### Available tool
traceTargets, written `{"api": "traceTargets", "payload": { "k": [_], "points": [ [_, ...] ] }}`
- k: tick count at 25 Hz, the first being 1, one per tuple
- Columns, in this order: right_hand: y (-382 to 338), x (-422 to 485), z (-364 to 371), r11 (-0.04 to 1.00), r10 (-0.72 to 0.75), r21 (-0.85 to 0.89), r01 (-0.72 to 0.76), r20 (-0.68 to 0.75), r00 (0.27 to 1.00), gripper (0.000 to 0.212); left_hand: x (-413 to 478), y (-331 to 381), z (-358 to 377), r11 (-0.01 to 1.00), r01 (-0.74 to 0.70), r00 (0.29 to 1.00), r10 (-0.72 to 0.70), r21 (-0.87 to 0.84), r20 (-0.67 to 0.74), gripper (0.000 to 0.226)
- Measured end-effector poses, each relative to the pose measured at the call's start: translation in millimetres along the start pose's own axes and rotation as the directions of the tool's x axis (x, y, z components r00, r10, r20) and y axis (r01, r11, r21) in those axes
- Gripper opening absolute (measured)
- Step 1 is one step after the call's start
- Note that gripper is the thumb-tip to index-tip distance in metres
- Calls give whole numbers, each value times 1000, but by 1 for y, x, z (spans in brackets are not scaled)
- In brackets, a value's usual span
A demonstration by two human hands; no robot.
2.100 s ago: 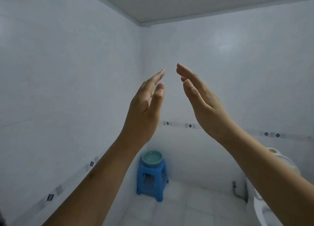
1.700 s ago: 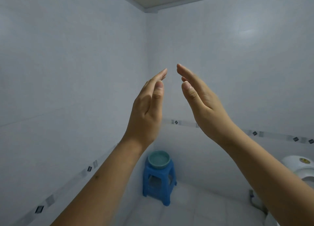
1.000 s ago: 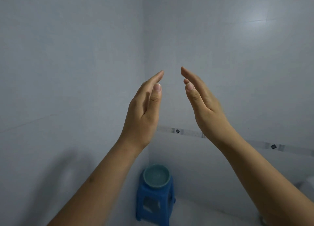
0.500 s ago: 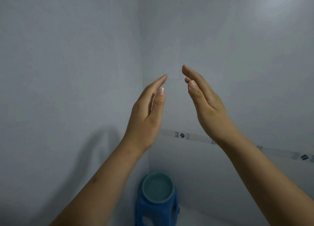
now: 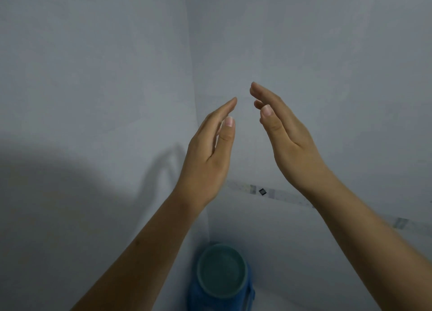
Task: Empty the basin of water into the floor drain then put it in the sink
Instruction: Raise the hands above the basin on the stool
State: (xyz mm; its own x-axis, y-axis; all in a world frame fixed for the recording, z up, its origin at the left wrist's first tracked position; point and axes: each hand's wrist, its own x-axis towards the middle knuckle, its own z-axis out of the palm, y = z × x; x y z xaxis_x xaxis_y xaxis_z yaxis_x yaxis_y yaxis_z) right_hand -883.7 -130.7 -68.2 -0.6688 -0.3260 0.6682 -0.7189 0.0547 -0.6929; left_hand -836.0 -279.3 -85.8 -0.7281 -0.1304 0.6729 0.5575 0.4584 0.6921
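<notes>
While both forearms are raised in front of the camera, the left hand point(image 5: 205, 156) and right hand point(image 5: 287, 137) hold nothing: each is flat, its fingers pressed together side by side, palms facing one another with the fingertips tilted inward and a small gap between them. Compared with two seconds ago the hands keep almost the same pose, but the view has closed in on the corner of the tiled walls point(image 5: 93, 77); the toilet and floor have dropped out of sight and the basin point(image 5: 222, 272) now looks larger and lies lower in the picture, under the wrists. That suggests an approach with the pick-up not yet begun. Beyond the hands, the basin sits upright on a blue stool point(image 5: 249, 298), mouth facing up; being round, it shows no long axis.
</notes>
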Motion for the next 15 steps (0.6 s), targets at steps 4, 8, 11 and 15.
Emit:
{"api": "traceTargets", "payload": {
  "k": [4, 8, 11, 15],
  "points": [
    [51, 49, 29, 1000, 1, -26, -2, -26, 1000, 56, 50, -63, -7, 1000, -3, 1000, 3, -24, -14, 51],
    [99, 93, 65, 998, 17, -60, -20, -53, 998, 56, 92, -127, -19, 998, -7, 1000, 8, -60, 17, 52],
    [132, 128, 95, 994, 51, -88, -57, -67, 996, 55, 126, -175, -32, 995, 21, 999, -16, -100, 51, 50],
    [184, 154, 129, 984, 121, -120, -132, -97, 988, 55, 160, -237, -36, 988, 78, 992, -64, -133, 109, 47]
  ]
}}
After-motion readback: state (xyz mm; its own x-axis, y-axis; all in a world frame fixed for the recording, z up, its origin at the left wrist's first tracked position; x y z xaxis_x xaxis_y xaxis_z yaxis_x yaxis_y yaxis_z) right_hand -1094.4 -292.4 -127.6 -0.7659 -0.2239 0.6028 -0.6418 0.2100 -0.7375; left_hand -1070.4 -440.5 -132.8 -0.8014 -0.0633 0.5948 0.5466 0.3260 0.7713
